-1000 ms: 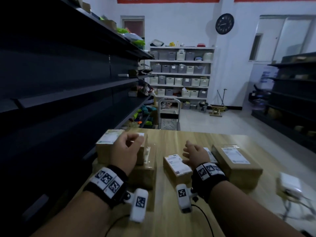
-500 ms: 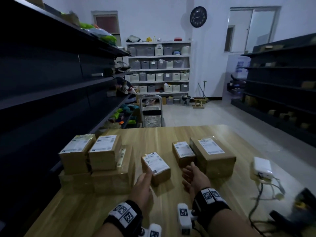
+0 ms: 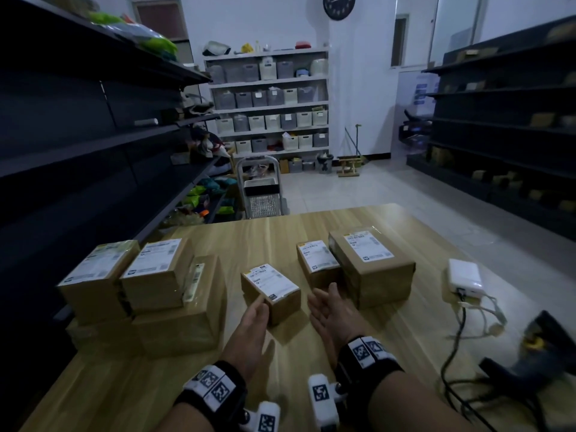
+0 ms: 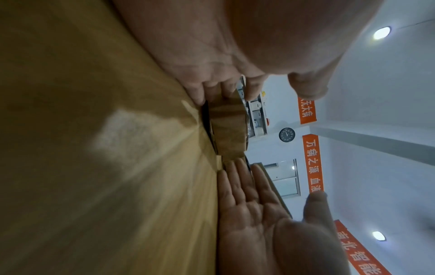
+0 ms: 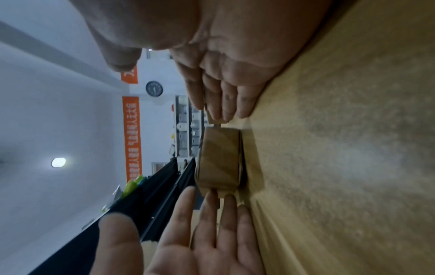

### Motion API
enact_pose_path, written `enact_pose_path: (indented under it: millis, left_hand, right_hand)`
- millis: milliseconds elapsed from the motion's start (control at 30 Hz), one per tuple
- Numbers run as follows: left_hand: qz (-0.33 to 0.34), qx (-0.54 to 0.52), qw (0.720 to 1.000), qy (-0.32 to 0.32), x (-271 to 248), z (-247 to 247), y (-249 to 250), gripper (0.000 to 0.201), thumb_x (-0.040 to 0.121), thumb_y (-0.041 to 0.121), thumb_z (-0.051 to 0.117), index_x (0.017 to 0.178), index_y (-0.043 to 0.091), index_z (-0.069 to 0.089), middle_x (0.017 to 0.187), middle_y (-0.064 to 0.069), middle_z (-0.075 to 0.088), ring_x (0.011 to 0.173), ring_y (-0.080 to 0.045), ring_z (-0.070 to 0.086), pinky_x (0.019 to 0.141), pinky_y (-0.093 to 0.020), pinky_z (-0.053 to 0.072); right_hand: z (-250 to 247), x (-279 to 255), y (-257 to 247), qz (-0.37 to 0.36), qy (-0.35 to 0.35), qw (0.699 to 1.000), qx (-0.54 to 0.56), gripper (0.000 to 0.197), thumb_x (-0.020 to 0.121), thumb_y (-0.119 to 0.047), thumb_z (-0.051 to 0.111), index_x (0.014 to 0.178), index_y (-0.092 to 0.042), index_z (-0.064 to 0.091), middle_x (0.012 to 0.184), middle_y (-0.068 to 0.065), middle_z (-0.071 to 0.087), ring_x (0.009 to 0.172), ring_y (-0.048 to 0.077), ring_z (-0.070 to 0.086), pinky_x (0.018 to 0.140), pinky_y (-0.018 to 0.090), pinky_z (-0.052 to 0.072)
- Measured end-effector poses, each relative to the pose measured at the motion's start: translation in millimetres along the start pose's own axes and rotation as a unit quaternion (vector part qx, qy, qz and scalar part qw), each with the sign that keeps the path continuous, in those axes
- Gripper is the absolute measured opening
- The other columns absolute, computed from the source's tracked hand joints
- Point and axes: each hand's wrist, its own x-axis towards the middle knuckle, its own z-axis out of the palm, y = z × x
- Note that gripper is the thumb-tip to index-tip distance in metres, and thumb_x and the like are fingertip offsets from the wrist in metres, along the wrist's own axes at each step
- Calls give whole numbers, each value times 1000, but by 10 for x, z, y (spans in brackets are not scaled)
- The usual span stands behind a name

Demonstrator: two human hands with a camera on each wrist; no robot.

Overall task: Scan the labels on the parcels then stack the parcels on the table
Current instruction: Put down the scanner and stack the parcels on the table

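Cardboard, stiff and probably light, the small parcel sits mid-table between flat, empty hands — left hand touching, right hand just beside — best squeezed by opposite sides.

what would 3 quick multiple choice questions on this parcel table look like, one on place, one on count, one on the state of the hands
1. Where does the white box with cables lie on the table?
A. far right
B. on the stack
C. beside the left hand

2. How many parcels lie unstacked, apart from the stack?
A. one
B. three
C. six

3. How are the hands?
A. both fists
B. both open, on either side of the small parcel
C. both lifting the largest parcel

Key: 1 A, it sits right of the largest parcel. 2 B, small parcel, middle parcel and largest. 3 B, left hand and right hand show straight fingers.
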Motion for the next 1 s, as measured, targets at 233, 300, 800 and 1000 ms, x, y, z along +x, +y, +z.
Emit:
enact_pose_path:
  millis: [233, 300, 800, 1000]
  left_hand:
    - [13, 18, 1000, -8, 87, 3, -195, 90, 88, 90, 47, 160, 37, 52, 157, 14, 60, 147, -12, 55, 129, -49, 38]
    - [5, -17, 1000, 7, 220, -67, -363, 99, 76, 101, 53, 154, 39, 58, 153, 14, 65, 145, -13, 57, 127, -53, 40]
    - [-59, -227, 972, 17, 281, -68, -338, 30, 118, 25, 37, 121, 19, 66, 102, 7, 87, 116, -14, 70, 101, -32, 50]
    - [-45, -253, 966, 2, 241, -96, -309, 36, 117, 28, 41, 134, 11, 67, 127, -10, 81, 122, -17, 76, 106, -32, 59]
  right_hand:
    - [-52, 58, 35, -9, -7, 999, 33, 73, 105, -65, 42, 152, -12, 54, 157, 11, 58, 141, 27, 58, 108, 39, 50]
    - [-39, 95, 9, -7, 0, 999, 49, 72, 104, -66, 45, 151, -12, 55, 163, 12, 52, 150, 30, 49, 122, 45, 42]
    - [88, 204, -26, -20, -25, 999, -5, 78, 106, -65, 37, 161, -11, 41, 141, 8, 69, 147, 31, 54, 124, 42, 36]
    - [73, 241, 55, -44, -22, 999, -24, 82, 94, -72, 46, 146, -9, 57, 121, 10, 80, 122, 26, 70, 119, 46, 45]
